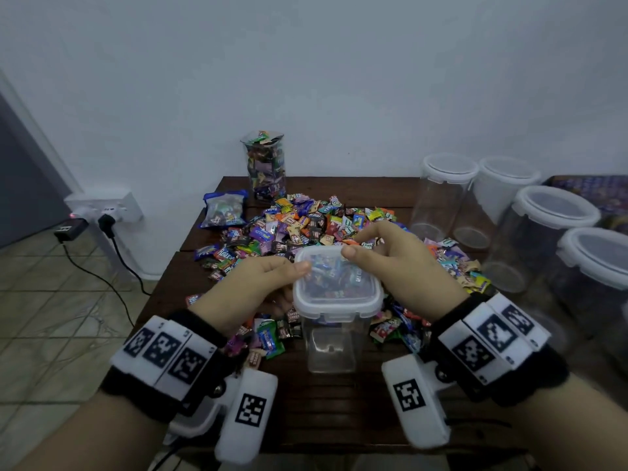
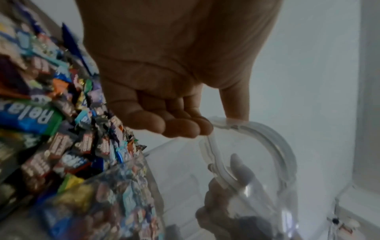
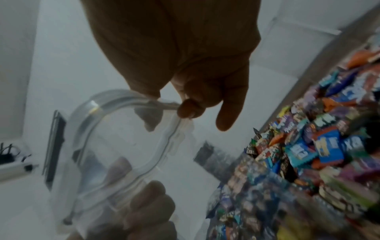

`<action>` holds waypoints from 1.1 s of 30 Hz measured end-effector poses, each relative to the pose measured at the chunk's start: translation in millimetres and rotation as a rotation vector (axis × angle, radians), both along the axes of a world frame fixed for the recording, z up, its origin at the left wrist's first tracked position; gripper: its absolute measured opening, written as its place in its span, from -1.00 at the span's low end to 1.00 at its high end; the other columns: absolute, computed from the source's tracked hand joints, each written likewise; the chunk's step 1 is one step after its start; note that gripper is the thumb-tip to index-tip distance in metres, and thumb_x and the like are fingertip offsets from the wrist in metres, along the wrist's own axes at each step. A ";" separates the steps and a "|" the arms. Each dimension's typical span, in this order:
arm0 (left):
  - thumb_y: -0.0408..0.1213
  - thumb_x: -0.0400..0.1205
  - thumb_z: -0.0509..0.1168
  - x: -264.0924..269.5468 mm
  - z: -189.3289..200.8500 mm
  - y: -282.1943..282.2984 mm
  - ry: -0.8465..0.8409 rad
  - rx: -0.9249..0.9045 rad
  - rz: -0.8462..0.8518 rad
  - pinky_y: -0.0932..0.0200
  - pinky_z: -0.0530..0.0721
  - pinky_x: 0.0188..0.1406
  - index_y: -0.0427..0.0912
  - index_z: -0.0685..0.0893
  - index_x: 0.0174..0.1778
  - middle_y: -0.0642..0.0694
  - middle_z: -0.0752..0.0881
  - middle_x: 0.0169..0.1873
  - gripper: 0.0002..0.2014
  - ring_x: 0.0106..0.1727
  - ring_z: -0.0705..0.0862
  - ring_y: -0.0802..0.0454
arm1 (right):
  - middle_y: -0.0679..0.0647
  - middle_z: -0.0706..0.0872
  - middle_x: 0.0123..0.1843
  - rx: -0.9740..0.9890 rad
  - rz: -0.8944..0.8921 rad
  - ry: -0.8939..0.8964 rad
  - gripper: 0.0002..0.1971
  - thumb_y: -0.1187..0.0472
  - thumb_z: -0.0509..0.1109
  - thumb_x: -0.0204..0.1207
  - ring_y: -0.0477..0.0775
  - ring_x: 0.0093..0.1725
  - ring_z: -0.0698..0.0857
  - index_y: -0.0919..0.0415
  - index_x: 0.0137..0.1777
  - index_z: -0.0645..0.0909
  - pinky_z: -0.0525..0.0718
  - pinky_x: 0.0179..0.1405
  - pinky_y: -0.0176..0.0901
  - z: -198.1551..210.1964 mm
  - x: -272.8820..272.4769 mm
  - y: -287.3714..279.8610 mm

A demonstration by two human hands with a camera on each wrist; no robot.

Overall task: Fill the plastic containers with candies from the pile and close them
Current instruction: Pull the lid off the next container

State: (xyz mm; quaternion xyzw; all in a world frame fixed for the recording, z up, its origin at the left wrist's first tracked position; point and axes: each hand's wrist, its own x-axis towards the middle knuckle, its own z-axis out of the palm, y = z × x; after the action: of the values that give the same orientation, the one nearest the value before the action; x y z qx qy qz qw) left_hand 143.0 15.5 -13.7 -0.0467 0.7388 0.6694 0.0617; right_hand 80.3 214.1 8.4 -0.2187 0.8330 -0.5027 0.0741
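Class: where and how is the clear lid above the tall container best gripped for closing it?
Grip the lid by its raised white rim at two opposite edges, one hand from each side, as the left hand and right hand do. The flat, square top probably offers no hold.

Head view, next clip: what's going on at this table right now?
A person is holding a clear lid with both hands, the left hand and right hand pinching opposite edges, just above an empty container standing on the table. A pile of wrapped candies lies behind it. One jar full of candy stands at the back, uncovered, and four empty lidded containers wait on the right.
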 end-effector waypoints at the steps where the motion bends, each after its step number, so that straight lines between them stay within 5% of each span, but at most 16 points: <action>1: 0.17 0.30 0.49 -0.5 -1.5 0.3 -0.014 0.028 0.006 0.09 0.62 -0.23 -0.58 0.60 0.05 -0.36 0.68 -0.25 -0.21 -0.31 0.62 -0.07 | 0.08 0.54 -0.42 -0.040 0.002 -0.041 -0.77 -0.02 0.42 0.49 -0.03 -0.40 0.53 0.09 -0.02 0.51 0.45 -0.39 -0.21 -0.8 -0.4 -0.7; 4: 0.13 0.23 0.47 -0.9 -0.4 4.5 -0.041 0.122 0.011 -0.15 0.53 -0.01 -0.52 0.63 0.04 -0.44 0.62 -0.06 -0.26 -0.08 0.55 -0.24 | 0.22 0.61 -0.31 -0.142 0.006 -0.137 -0.75 0.06 0.45 0.48 0.11 -0.28 0.63 0.17 -0.04 0.47 0.54 -0.28 -0.09 -3.6 -1.1 -3.1; 7: -0.04 0.34 0.42 -4.4 2.2 6.5 -0.007 0.145 0.032 0.04 0.58 -0.20 -0.29 0.60 -0.27 -0.28 0.62 -0.26 -0.66 -0.19 0.56 -0.15 | 0.34 0.67 -0.23 -0.205 -0.006 -0.176 -0.76 0.12 0.47 0.46 0.23 -0.26 0.66 0.16 -0.11 0.44 0.58 -0.30 0.00 -5.5 -3.5 -5.4; 10: -0.08 0.36 0.38 -6.3 3.7 6.6 0.020 0.136 0.036 0.04 0.61 -0.18 -0.11 0.65 -0.43 -0.10 0.70 -0.39 -0.82 -0.25 0.62 -0.08 | 0.33 0.69 -0.21 -0.231 -0.019 -0.179 -0.73 0.09 0.50 0.42 0.25 -0.24 0.63 0.15 -0.17 0.44 0.55 -0.23 0.10 -5.8 -4.9 -7.1; 16: -0.09 0.37 0.50 -4.5 -0.2 5.7 0.029 0.168 0.015 0.04 0.63 -0.18 -0.04 0.66 -0.59 -0.08 0.70 -0.39 -0.74 -0.27 0.62 -0.03 | 0.37 0.60 -0.20 -0.199 -0.025 -0.186 -0.47 -0.23 0.56 0.07 0.23 -0.24 0.56 0.12 -0.20 0.44 0.46 -0.22 0.13 -6.5 -0.4 -7.1; 22: -0.08 0.39 0.42 -4.1 -1.3 3.5 0.032 0.188 -0.017 0.09 0.70 -0.26 0.01 0.67 -0.60 -0.04 0.72 -0.38 -0.76 -0.30 0.66 0.05 | 0.40 0.65 -0.19 -0.150 -0.044 -0.133 -0.61 -0.15 0.48 0.40 0.26 -0.23 0.62 0.12 -0.22 0.42 0.58 -0.18 0.30 -8.2 3.8 -4.6; 24: -0.10 0.43 0.48 -3.3 -2.0 3.4 0.034 0.196 -0.019 0.09 0.73 -0.29 -0.01 0.67 -0.57 -0.04 0.72 -0.37 -0.74 -0.30 0.67 0.06 | 0.23 0.61 -0.28 -0.033 -0.052 -0.074 -0.54 -0.26 0.32 0.47 0.13 -0.29 0.58 0.18 -0.25 0.44 0.56 -0.21 0.15 -8.9 7.4 -1.1; 27: -0.11 0.37 0.42 -1.6 -2.3 3.5 0.036 0.228 -0.004 0.10 0.76 -0.30 -0.11 0.63 -0.46 -0.08 0.74 -0.35 -0.81 -0.31 0.71 0.07 | 0.20 0.54 -0.41 0.029 -0.016 -0.121 -0.17 -0.47 0.18 0.37 0.10 -0.42 0.50 0.48 -0.24 0.51 0.49 -0.30 -0.04 -10.2 12.7 5.6; 30: -0.09 0.33 0.39 -2.3 -3.8 3.8 0.050 0.220 0.011 0.12 0.75 -0.33 -0.12 0.58 -0.46 -0.06 0.74 -0.37 -0.80 -0.32 0.70 0.07 | 0.13 0.42 -0.60 0.013 -0.035 -0.187 -0.30 -0.41 0.20 0.28 0.10 -0.53 0.39 0.36 -0.43 0.46 0.42 -0.34 -0.10 -7.9 14.7 9.2; 33: -0.06 0.39 0.47 -3.0 -5.2 5.1 0.056 0.213 0.010 0.08 0.75 -0.30 -0.05 0.64 -0.57 -0.07 0.74 -0.36 -0.73 -0.31 0.71 0.06 | 0.19 0.33 -0.54 -0.098 -0.014 -0.289 -0.27 -0.35 0.30 0.22 0.08 -0.53 0.27 0.49 -0.31 0.56 0.36 -0.46 -0.14 -10.1 11.0 8.9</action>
State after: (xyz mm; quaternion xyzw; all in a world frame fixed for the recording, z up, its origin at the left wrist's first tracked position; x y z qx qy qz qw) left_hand 140.0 20.7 -18.9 -0.0249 0.6647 0.7455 0.0421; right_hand 91.3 223.1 -1.8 -0.1417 0.7897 -0.5695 0.1789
